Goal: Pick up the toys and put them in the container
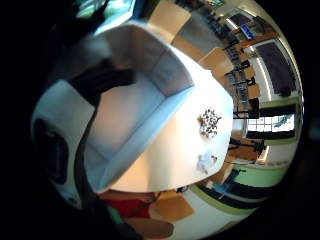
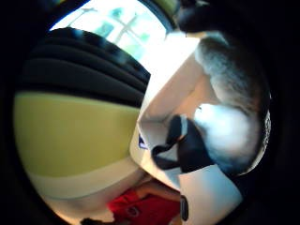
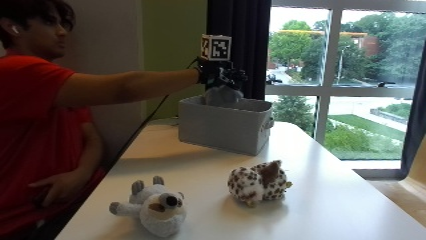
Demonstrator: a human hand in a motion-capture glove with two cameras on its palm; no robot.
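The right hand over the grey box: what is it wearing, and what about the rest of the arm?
The right hand wears a black glove, with black straps and white plastic showing at the palm views' edges. The forearm is bare up to the short sleeve of a red T-shirt. The other hand wears no glove.

— We saw a grey container (image 3: pixel 226 125) on the white table (image 3: pixel 333 200), and our right hand (image 3: pixel 223 77) wore black.

— We noted a grey toy (image 3: pixel 223 95) in that hand, a white toy with brown spots (image 3: pixel 258 182), and a pale grey one with a dark nose (image 3: pixel 152 207).
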